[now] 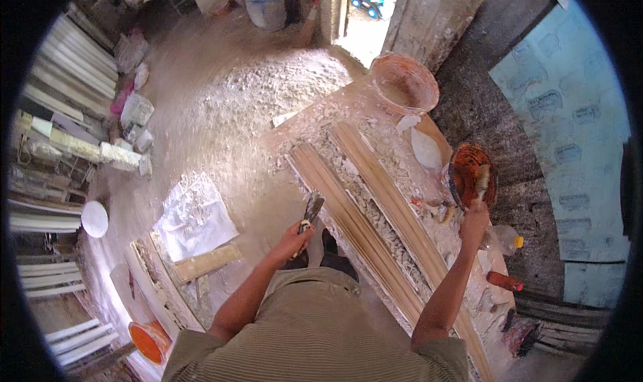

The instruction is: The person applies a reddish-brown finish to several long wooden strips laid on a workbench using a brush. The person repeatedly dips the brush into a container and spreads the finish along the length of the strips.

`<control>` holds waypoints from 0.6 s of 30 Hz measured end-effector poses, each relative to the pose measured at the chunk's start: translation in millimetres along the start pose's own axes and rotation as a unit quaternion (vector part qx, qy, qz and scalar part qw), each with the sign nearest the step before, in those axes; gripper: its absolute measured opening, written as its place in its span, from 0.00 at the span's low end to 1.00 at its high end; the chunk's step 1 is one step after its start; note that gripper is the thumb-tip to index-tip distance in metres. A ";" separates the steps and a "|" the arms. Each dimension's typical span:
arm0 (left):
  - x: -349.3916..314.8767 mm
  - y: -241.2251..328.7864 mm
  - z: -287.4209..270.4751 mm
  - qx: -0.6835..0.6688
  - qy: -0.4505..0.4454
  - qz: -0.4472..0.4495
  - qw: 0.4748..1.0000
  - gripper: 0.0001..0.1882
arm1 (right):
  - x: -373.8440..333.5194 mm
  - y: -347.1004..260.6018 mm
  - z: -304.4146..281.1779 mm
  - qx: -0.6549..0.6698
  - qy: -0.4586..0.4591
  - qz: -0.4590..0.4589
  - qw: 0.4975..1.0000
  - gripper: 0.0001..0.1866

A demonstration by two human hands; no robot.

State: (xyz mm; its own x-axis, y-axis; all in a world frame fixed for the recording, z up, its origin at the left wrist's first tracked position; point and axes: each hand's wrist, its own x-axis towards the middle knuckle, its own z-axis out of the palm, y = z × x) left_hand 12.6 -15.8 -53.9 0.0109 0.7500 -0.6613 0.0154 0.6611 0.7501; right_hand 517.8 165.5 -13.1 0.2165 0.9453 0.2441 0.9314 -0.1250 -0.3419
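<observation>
My left hand [293, 241] is closed round the handle of a putty knife [313, 206], its blade pointing away from me above the near edge of the worktable. At the right, my right hand [475, 221] grips a brush [483, 178] whose bristle end reaches into a dark bowl [462, 160] coated orange-red inside. Between my arms lie two long tan grooved moulds [348, 211], side by side and slanting across the table [321, 126]. White plaster crumbs fill the gap between them.
A large plaster-crusted basin [429, 91] stands at the table's far end. Past my right hand lie a clear bottle with a yellow cap [504, 239] and a red-brown bottle [502, 281]. A white sheet [194, 218] and an orange bucket [149, 342] are at the left.
</observation>
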 end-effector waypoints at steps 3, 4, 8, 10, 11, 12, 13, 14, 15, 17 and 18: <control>-9.4 -14.3 -18.7 -0.038 0.001 -0.001 0.999 0.13 | -25.7 -130.1 -65.7 0.183 0.115 0.142 0.966 0.16; -9.7 -14.5 -21.8 -0.053 -0.010 0.009 0.999 0.13 | -33.3 -143.7 -78.6 0.276 0.120 0.153 0.941 0.16; -12.2 -37.2 -33.1 -0.083 -0.025 0.021 0.996 0.14 | -68.2 -193.3 -112.7 0.524 0.094 0.106 0.840 0.12; -9.5 -57.2 -34.2 -0.085 -0.014 0.014 0.996 0.14 | -100.1 -227.5 -112.6 0.592 0.091 0.097 0.795 0.10; -13.9 -61.1 -31.1 -0.038 -0.011 0.017 0.999 0.15 | -119.7 -250.1 -106.9 0.626 0.105 0.116 0.764 0.09; -21.6 -59.7 -26.5 0.010 -0.010 0.021 1.000 0.17 | -135.2 -252.8 -88.0 0.586 0.111 0.079 0.799 0.09; -26.5 -59.9 -21.1 0.057 -0.007 0.028 0.998 0.19 | -150.1 -257.1 -69.6 0.546 0.119 0.042 0.828 0.09; -25.0 -65.0 -10.1 0.091 -0.042 0.055 0.993 0.20 | -167.2 -226.7 -16.0 0.414 0.119 -0.049 0.901 0.10; -23.8 -81.5 -2.7 0.121 -0.064 0.075 0.988 0.21 | -175.2 -239.7 -3.8 0.288 0.034 -0.077 0.954 0.12; -37.1 -107.5 12.6 0.168 -0.128 0.078 0.974 0.23 | -182.5 -284.9 -11.6 0.033 -0.180 -0.111 0.977 0.16; -41.8 -106.4 21.4 0.183 -0.165 0.072 0.966 0.24 | -189.9 -281.1 -21.3 0.061 -0.158 -0.099 0.981 0.15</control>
State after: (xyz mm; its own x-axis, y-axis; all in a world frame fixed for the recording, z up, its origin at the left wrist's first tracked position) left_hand 31.9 -117.8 -106.2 0.3570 0.7471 -0.5607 0.3422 0.4540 0.8227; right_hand 221.2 14.7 56.0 -0.0846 0.9960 0.0296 0.9003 0.0892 -0.4260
